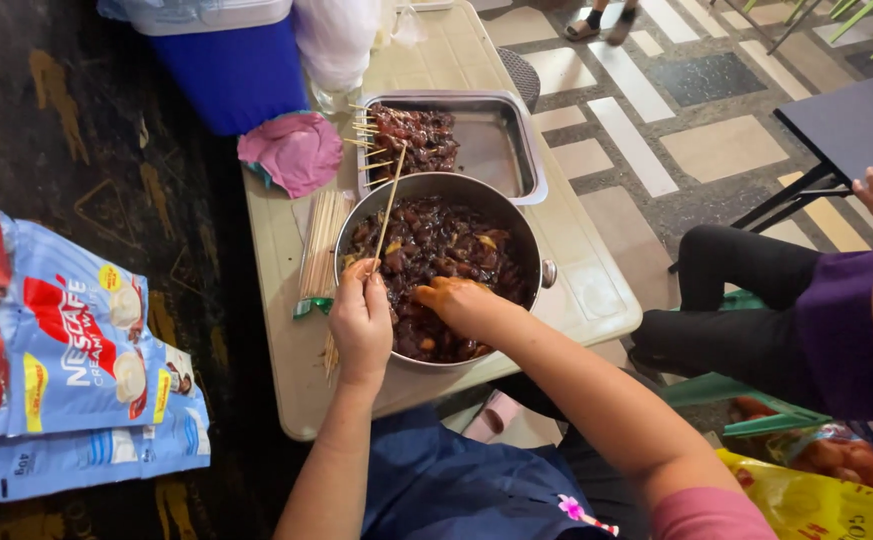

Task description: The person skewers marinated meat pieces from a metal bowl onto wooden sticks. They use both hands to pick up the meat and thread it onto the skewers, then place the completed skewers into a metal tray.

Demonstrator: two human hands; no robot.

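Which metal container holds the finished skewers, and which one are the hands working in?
The rectangular steel tray holds the finished skewers. The round pot of dark marinated meat is where the left hand and right hand work.

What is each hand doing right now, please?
Left hand: closed around a bamboo skewer over the pot.
Right hand: in the pot, fingers on the marinated meat; grip cannot be told.

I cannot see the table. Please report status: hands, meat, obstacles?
Left hand holds skewer. Right hand in pot, touching meat. Nothing blocks.
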